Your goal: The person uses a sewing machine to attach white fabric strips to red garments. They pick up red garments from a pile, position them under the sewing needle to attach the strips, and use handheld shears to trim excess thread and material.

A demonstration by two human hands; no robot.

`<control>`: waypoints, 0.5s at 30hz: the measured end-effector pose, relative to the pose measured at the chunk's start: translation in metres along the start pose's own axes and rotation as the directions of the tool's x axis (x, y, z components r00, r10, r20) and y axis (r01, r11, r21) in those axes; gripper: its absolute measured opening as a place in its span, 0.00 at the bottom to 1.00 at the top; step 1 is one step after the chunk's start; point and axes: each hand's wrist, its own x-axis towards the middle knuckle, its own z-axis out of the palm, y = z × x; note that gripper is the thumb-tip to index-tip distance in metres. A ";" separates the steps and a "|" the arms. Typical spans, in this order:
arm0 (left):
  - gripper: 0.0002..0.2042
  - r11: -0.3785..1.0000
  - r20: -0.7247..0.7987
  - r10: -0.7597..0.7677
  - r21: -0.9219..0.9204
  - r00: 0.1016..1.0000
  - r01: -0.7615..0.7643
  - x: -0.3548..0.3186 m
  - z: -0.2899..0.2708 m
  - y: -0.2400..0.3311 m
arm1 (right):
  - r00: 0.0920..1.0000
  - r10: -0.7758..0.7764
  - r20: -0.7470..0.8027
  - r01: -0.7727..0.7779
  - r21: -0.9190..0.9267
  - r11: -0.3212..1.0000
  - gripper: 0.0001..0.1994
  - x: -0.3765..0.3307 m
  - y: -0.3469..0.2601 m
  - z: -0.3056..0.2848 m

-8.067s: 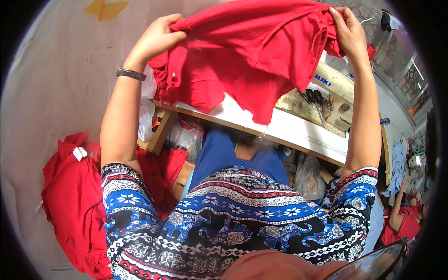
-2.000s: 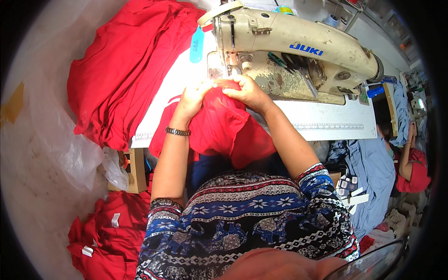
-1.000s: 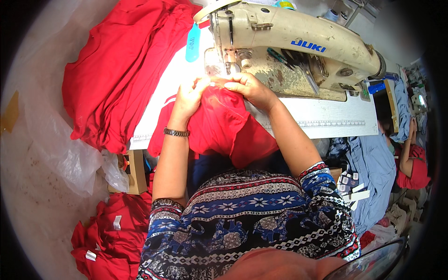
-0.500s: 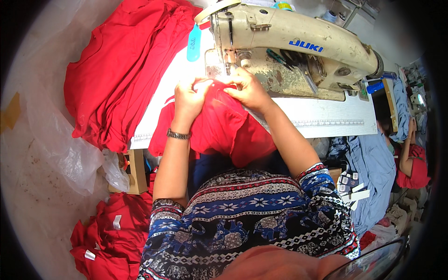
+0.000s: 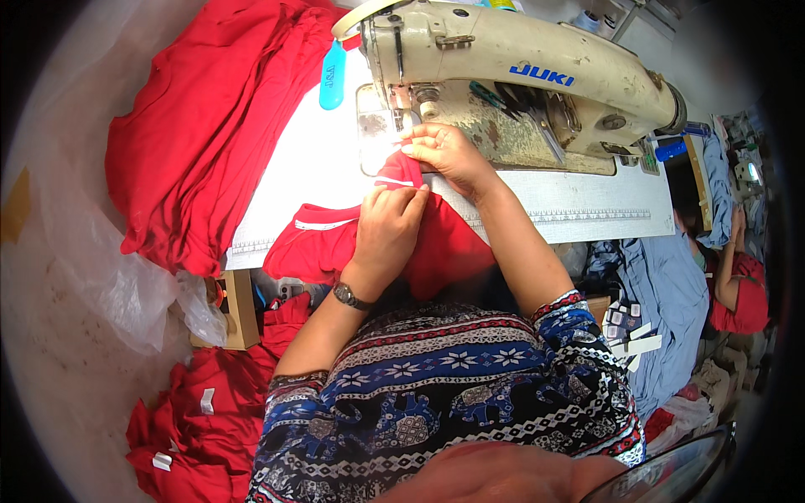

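A red garment [image 5: 444, 226] with a white tape along its edge hangs over the table's front edge toward my lap. My left hand [image 5: 390, 226] pinches its taped edge, fingers closed on the cloth. Closer to the needle, my right hand [image 5: 449, 155] grips the narrow upper end of the same cloth, its fingertips beside the presser foot. Bright light washes out the fabric there, so the exact fingertip contact is hard to make out. Above both hands stands the cream sewing machine [image 5: 511, 54], its head just beyond the right fingers.
A heap of red garments [image 5: 201, 126] covers the table's left side, near a blue tag-shaped piece [image 5: 333, 77]. Scissors and snips [image 5: 528, 113] lie on the machine bed. More red cloth [image 5: 210, 411] is piled low left. Blue fabric [image 5: 662, 310] and another person [image 5: 738, 285] are at right.
My left hand has moved down and right from near the needle to the taped edge. The cloth is drawn out between my hands, and more white tape shows.
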 end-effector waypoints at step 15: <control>0.05 0.852 0.042 -0.344 -0.407 0.938 0.331 -0.002 -0.038 -0.003 | 0.981 -0.052 0.188 0.068 -0.082 0.994 0.20 -0.010 -0.002 0.004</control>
